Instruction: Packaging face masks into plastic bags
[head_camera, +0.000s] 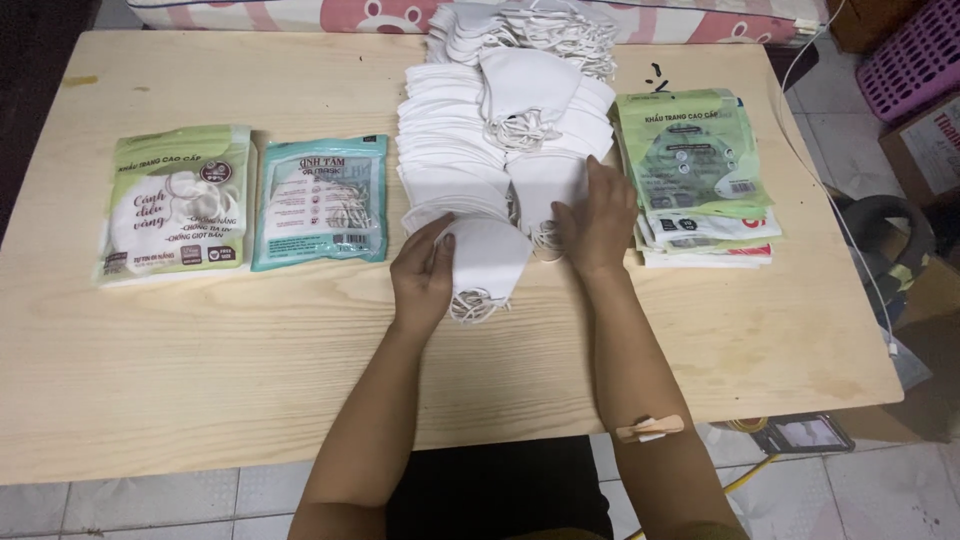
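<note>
My left hand (423, 272) holds the left edge of a folded white face mask (487, 262) that lies on the wooden table (200, 360) with its ear loops hanging toward me. My right hand (597, 222) rests flat on another white mask (545, 185) at the near end of a long overlapping pile of white masks (450, 130) that runs to the table's far edge. Both hands touch masks at the pile's front.
A green filled mask packet (178, 203) and a teal one (322, 200) lie at the left. A stack of empty green and white packets (697, 175) sits right of the pile. A pink basket (915, 55), boxes and a cable are off the table's right side.
</note>
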